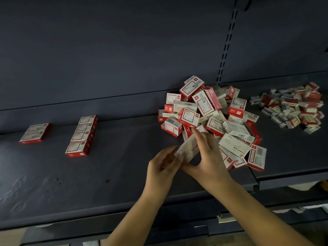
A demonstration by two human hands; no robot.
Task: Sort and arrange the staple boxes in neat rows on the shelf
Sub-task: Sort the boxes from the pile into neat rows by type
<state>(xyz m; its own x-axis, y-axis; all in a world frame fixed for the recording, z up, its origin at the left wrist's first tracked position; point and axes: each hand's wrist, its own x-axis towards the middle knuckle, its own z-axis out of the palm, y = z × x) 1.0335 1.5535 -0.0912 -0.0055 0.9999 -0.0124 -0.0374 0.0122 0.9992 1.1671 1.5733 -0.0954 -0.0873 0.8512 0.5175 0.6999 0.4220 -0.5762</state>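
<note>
Centrally, both hands meet on one white box (188, 150) lettered STAPLES, held just above the dark shelf (88, 183) at the near edge of a loose pile (211, 118) of red-and-white boxes. The left hand (164, 164) grips the box's near left end, fingers curled around it; the right hand (207, 155) lies over the far side, fingers stretched along the top and thumb tucked beneath, so the box is pinched between the two hands. The box is tilted, its long axis running from lower left to upper right, and its far end touches or overlaps the pile; which cannot be told.

The pile lies right of centre, its boxes at all angles, some stacked, some on edge, several white ones lying flat beside the right hand. Well to the left, a row of four boxes (81, 135) runs front to back, edges touching. Farther left lies a shorter row of two boxes (35, 133), apart from the first. On the adjoining shelf section to the right sits a second heap (292, 107) of smaller boxes in red, white and blue, too blurred to read. A slotted upright (226, 45) divides the back panel (124, 50) behind the pile. Below the front lip, a lower shelf edge (195, 226) is visible between the forearms.
</note>
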